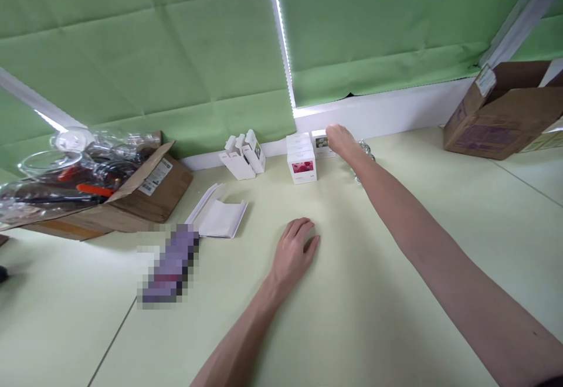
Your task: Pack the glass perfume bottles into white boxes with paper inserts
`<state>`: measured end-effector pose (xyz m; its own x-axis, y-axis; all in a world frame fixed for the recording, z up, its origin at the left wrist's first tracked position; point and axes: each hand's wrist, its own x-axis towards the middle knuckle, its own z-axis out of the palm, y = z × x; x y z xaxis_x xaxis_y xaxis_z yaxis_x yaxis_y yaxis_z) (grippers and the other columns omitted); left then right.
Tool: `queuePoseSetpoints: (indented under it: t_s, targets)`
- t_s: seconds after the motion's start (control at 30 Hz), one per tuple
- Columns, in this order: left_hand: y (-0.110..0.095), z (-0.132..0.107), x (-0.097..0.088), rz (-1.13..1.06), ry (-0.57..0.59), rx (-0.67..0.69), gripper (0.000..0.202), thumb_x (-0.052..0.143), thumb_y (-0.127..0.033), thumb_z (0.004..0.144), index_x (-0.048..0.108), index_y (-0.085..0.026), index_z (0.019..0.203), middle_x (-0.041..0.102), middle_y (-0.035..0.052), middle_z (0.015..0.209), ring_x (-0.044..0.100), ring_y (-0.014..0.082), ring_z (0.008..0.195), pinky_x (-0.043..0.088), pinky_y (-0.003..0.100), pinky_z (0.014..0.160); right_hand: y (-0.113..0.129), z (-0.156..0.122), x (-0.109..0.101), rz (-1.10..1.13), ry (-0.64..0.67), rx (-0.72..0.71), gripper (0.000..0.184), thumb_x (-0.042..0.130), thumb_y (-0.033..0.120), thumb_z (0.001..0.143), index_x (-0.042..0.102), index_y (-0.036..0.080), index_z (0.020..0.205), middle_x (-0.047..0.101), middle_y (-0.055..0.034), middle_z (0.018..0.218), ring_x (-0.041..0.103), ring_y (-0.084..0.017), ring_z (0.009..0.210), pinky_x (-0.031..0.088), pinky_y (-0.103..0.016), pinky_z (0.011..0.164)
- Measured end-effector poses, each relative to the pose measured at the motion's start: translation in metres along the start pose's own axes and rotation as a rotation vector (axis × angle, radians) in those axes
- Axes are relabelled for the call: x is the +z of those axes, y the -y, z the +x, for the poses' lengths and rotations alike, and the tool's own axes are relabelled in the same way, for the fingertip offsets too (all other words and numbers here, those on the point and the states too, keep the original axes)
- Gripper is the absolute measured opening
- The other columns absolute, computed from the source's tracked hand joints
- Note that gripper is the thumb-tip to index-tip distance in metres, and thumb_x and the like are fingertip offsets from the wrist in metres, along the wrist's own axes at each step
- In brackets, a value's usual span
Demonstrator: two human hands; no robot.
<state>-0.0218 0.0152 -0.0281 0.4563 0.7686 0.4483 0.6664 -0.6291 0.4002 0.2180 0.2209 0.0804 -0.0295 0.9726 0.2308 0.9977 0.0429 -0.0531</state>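
Note:
My left hand (294, 250) rests on the pale table, holding nothing, its fingers loosely bent and the thumb apart. My right hand (342, 139) reaches to the back, fingers closed at the right edge of a small white box (323, 145) with a green and white flower picture; its fingertips are hidden. Just left of that box stands a row of similar white boxes (302, 159), the front one showing a pink flower picture. Shiny silvery round pieces (366, 149) lie behind and beside my right wrist, partly covered.
Opened white cartons (243, 155) stand farther left. An unfolded white carton (219, 214) lies beside a pixelated purple item (172, 267). At left, a cardboard box (153, 190) overflows with clear plastic and cables. An open brown box (497, 120) sits at right. Green blinds (211, 53) hang behind.

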Motion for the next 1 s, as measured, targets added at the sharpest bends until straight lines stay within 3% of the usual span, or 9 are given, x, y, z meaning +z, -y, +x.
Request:
queuePoseSetpoints:
  t_s: [0.47,0.63,0.77,0.9,1.0]
  targets:
    - [-0.002,0.002,-0.002,-0.012,0.007,-0.012,0.021,0.058,-0.025,0.094,0.065,-0.024,0.114,0.069,0.0091,0.12,0.066,0.0256,0.113,0.059,0.045,0.095,0.0,0.008,0.009,0.084,0.007,0.01,0.027,0.048,0.002,0.091,0.064,0.011,0.111,0.067,-0.0193,0.112,0.064,-0.028,0.102,0.049,-0.033,0.085]
    - [-0.003,0.003,-0.002,-0.013,0.01,-0.025,0.02,0.058,-0.025,0.094,0.065,-0.024,0.112,0.069,0.0096,0.12,0.066,0.026,0.114,0.06,0.045,0.095,0.005,0.001,0.003,0.123,-0.005,0.006,0.023,0.052,0.003,0.09,0.062,0.01,0.11,0.067,-0.018,0.11,0.063,-0.025,0.098,0.047,-0.031,0.08]
    - [-0.002,0.003,-0.001,-0.026,0.014,-0.039,0.02,0.059,-0.025,0.093,0.066,-0.024,0.113,0.069,0.0091,0.121,0.066,0.0263,0.114,0.06,0.046,0.095,0.006,-0.008,-0.01,0.152,-0.049,-0.004,0.03,0.059,0.013,0.09,0.06,0.008,0.119,0.066,-0.0196,0.116,0.064,-0.027,0.099,0.049,-0.035,0.08]
    - [-0.002,0.003,0.0,-0.046,0.016,-0.047,0.021,0.059,-0.024,0.093,0.066,-0.024,0.112,0.069,0.0088,0.121,0.065,0.0259,0.116,0.059,0.046,0.097,0.014,-0.04,-0.032,0.229,-0.169,-0.071,0.036,0.05,0.021,0.097,0.059,0.009,0.13,0.058,-0.0206,0.137,0.065,-0.026,0.103,0.049,-0.037,0.087]
    - [-0.004,0.004,0.0,-0.045,0.033,-0.065,0.02,0.06,-0.024,0.092,0.066,-0.023,0.112,0.069,0.009,0.121,0.064,0.0257,0.117,0.058,0.044,0.098,0.025,-0.092,-0.044,0.555,-0.257,-0.182,0.031,0.051,0.029,0.096,0.07,0.014,0.116,0.071,-0.0137,0.122,0.066,-0.019,0.077,0.051,-0.034,0.078]
